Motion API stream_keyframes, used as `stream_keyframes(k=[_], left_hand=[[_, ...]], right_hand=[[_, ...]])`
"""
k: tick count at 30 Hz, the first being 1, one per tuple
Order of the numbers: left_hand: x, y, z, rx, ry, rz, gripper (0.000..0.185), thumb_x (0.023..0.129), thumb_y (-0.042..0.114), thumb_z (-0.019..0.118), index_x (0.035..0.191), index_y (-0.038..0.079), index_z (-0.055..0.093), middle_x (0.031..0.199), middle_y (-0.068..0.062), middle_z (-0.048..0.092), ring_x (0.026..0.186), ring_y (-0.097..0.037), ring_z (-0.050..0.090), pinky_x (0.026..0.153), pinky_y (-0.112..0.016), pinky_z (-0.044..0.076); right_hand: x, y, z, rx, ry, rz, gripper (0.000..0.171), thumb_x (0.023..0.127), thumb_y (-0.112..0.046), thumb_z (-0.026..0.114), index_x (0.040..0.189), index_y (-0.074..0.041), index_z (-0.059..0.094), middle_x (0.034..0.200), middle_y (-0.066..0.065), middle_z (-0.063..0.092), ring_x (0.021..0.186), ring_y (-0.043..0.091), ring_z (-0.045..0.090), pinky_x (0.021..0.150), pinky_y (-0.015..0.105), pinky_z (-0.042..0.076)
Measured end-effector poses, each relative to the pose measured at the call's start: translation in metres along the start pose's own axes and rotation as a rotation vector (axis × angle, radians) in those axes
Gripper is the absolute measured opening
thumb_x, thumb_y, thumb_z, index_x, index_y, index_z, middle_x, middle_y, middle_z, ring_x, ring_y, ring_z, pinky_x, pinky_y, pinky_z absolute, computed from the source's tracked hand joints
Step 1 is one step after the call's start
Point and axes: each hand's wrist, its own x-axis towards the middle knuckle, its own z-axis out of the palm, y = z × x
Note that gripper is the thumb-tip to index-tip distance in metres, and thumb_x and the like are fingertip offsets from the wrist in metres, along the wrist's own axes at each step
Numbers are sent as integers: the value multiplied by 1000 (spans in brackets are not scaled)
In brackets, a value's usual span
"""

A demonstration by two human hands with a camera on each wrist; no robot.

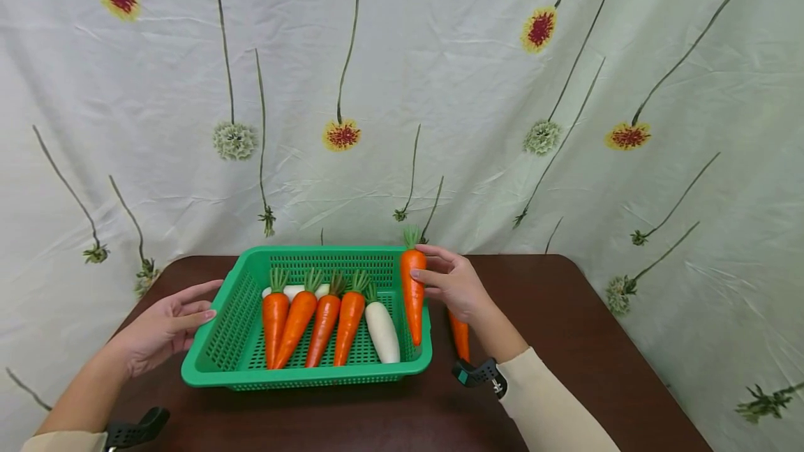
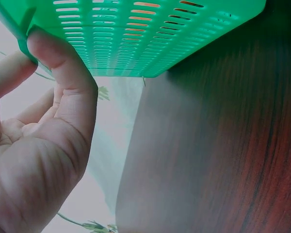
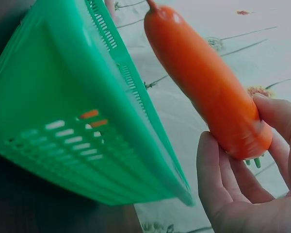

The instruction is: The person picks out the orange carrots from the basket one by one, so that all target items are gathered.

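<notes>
A green perforated plastic basket stands on the table. My left hand pinches its left rim, with the thumb over the edge in the left wrist view. Between the thumb and fingers of my right hand is an orange carrot, held by its upper end over the basket's right side, green top up and tip down. Inside the basket several carrots lie side by side. A white radish rests to their right, and another pale one lies crosswise behind them, partly hidden.
Another carrot lies on the dark wooden table right of the basket, partly hidden by my right forearm. A white flower-patterned cloth hangs behind the table's far edge.
</notes>
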Motion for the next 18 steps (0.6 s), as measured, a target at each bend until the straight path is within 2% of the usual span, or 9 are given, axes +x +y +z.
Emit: stream_keyframes(k=[10, 18], left_hand=[[-1, -1, -2, 5, -6, 0, 60, 100, -1, 37, 152, 17, 11, 115, -7, 65, 100, -32, 66, 85, -53, 52], [0, -1, -2, 17, 2, -1, 61, 100, 0, 37, 152, 16, 10, 115, -6, 65, 99, -31, 67, 85, -52, 53]], right_hand=[[-7, 1, -21, 18, 54, -13, 51, 80, -8, 74, 128, -13, 57, 122, 13, 58, 90, 24, 66, 76, 36, 59], [-13, 5, -42, 9, 42, -35, 56, 81, -8, 72, 133, -9, 51, 123, 15, 57, 95, 26, 66, 81, 42, 57]])
